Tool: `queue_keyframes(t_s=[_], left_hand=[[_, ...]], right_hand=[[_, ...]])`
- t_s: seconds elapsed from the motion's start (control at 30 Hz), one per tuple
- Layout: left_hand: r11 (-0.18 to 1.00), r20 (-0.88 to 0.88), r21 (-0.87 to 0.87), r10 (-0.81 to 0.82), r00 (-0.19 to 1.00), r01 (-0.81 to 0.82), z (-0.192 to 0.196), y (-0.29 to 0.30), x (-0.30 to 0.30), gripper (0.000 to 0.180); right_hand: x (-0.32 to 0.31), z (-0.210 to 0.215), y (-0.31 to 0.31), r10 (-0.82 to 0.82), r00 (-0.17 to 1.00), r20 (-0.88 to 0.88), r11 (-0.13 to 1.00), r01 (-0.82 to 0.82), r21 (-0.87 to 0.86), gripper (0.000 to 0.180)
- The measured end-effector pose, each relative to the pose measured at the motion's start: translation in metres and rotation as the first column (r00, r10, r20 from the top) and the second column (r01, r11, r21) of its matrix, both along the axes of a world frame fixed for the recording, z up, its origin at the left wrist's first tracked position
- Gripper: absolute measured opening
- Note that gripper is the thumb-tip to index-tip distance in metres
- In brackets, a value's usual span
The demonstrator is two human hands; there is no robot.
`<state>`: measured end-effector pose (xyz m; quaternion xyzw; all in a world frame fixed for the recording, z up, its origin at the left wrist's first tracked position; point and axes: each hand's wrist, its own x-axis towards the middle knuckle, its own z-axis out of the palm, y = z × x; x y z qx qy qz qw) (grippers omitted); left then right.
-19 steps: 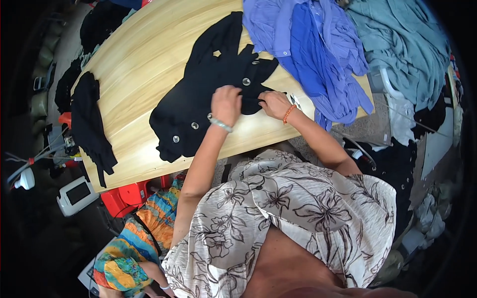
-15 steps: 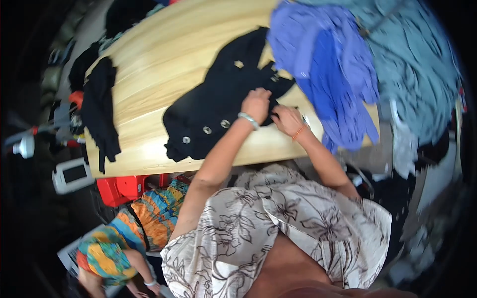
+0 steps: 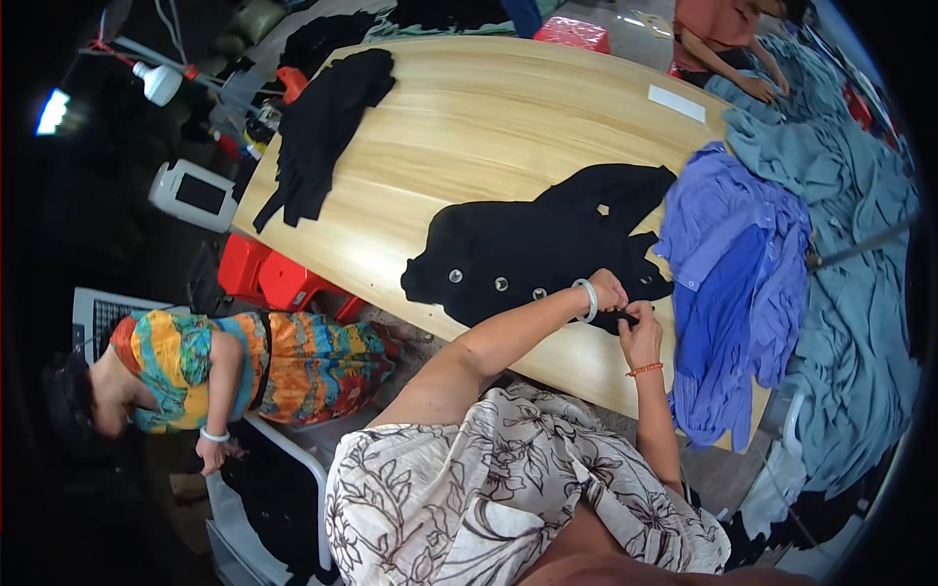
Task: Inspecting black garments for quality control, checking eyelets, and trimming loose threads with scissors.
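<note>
A black garment with large round shiny buttons lies spread on the pale wooden table. At its near right edge my left hand, with a pale bangle on the wrist, is closed, its thumb and fingertips pinched together at the black cloth. Just to the right, my right hand, wearing an orange beaded bracelet, pinches the same edge between thumb and fingers. The hands are close together, and a bit of black fabric shows between them. Whatever small thing may be in the fingertips cannot be made out.
Purple-blue garments hang over the table's right end, beside heaped teal cloth. Another black garment lies far left. A white strip sits at the back. One person is at left, another far right. Red stools stand below.
My view has swung, so the table appears lower and further right. My left hand, earlier resting on the garment, now pinches at its edge by the right hand.
</note>
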<state>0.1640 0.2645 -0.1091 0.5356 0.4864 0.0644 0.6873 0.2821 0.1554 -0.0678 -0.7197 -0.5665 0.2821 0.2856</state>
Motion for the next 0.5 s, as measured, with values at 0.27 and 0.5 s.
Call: queue_keyframes(t_s=[0.27,0.5], left_hand=[[0.894,0.075,0.334,-0.342,0.937,0.299,-0.003,-0.007,-0.016,0.034],[0.596,-0.215,0.725,-0.281,0.935,0.345,0.009,-0.027,-0.029,0.021]], right_hand=[[0.012,-0.021,0.000,0.159,0.978,0.139,0.985,-0.166,0.038,0.031],[0.015,-0.019,0.005,0.334,0.939,0.084,0.941,-0.338,0.033,0.027]])
